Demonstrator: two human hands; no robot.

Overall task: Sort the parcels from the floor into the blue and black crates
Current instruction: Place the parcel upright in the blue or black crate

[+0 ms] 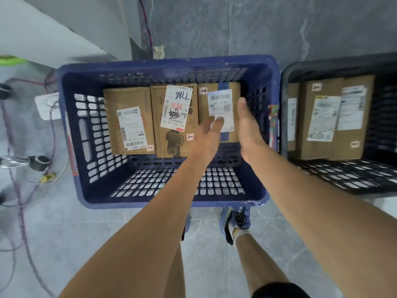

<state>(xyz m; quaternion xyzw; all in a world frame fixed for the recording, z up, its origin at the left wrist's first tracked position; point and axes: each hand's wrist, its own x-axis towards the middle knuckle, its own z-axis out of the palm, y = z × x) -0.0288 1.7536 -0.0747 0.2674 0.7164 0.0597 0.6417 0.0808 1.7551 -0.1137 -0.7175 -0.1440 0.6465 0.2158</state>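
The blue crate (167, 61) stands on the floor in front of me. Three cardboard parcels lie side by side in its far half: a left one (129, 97), a middle one (159, 134) with a label marked 7786, and a right one (204, 108). My left hand (206, 138) hovers over the right parcel's near edge, its fingertips on the white label. My right hand (249, 134) is held flat along that parcel's right side. Both hands have their fingers spread and grip nothing. The black crate (322, 61) to the right holds two large parcels (309, 125) and a narrow one.
Purple and white cables (51, 130) and a white power strip (46, 106) lie on the grey tile floor left of the blue crate. My shoe (236, 222) stands just before its near rim. A grey wall runs behind both crates.
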